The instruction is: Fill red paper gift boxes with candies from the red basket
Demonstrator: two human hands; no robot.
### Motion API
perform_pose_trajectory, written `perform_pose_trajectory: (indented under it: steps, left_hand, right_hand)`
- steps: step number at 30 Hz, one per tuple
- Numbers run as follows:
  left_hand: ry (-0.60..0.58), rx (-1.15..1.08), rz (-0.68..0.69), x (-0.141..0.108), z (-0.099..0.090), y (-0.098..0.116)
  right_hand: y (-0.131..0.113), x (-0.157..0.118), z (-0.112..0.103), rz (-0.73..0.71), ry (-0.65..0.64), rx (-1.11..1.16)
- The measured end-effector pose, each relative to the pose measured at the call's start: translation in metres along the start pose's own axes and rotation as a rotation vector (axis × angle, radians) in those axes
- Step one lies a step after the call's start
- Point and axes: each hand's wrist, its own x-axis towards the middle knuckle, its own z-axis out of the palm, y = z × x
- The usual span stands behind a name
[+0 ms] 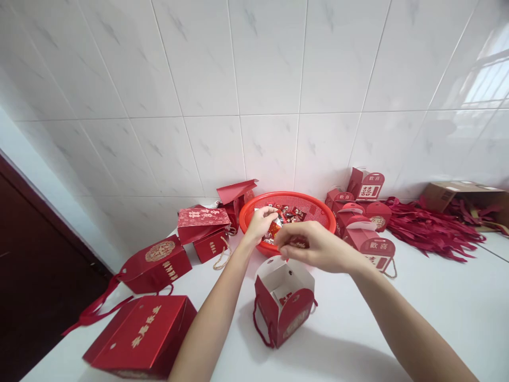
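My left hand (261, 225) reaches over the red plastic basket (326, 204), its fingers closed on a wrapped candy (280, 218) with a red and white wrapper. Many wrapped candies (293, 213) lie in that basket. Held over the basket's near rim, my right hand (306, 243) has curled fingers with the tips pressed together; what they hold, if anything, is hidden. Just below it a red gift box (288, 318) with a dark red cord stands upright on the table, its top flaps up. Something red and white lies inside the box.
Closed red gift boxes (143, 334) stand at the left, several more (202, 217) behind them. Red boxes with white labels (368, 244) crowd the basket's right side. Farther right are a heap of dark red ribbons (429, 225) and a cardboard box (457, 188) against the tiled wall (270, 148).
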Motion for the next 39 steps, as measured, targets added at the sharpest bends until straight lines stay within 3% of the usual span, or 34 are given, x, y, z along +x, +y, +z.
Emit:
perform_pose_trajectory:
  steps: [4, 9, 14, 17, 21, 27, 34, 39]
  left_hand:
    - [-0.012, 0.004, 0.006, -0.004, 0.0, 0.003]
    - [-0.02, -0.003, 0.007, -0.003, -0.001, 0.007]
    - [-0.087, 0.006, 0.031, -0.013, -0.007, 0.036]
    - [-0.285, 0.101, 0.069, -0.034, -0.01, 0.064]
    - [-0.539, 0.344, 0.17, -0.062, -0.006, 0.088]
    - [-0.753, 0.661, 0.242, -0.072, 0.001, 0.086]
    - [-0.825, 0.954, 0.067, -0.074, -0.011, 0.1]
    - [-0.862, 1.16, -0.025, -0.083, -0.018, 0.114]
  right_hand:
    - [-0.006, -0.001, 0.013, 0.007, -0.022, -0.02]
    - [-0.004, -0.006, 0.006, 0.311, 0.026, -0.459]
    - [0.012, -0.011, -0.004, 0.457, -0.201, -0.487]
    - [0.02, -0.012, -0.009, 0.501, -0.294, -0.414]
    - [0.028, -0.011, -0.014, 0.528, -0.353, -0.294]
    - [0.032, -0.013, -0.022, 0.529, -0.405, -0.236]
    - [0.026, -0.014, -0.024, 0.536, -0.362, -0.312]
    - [0.009, -0.019, -0.022, 0.454, -0.326, -0.439]
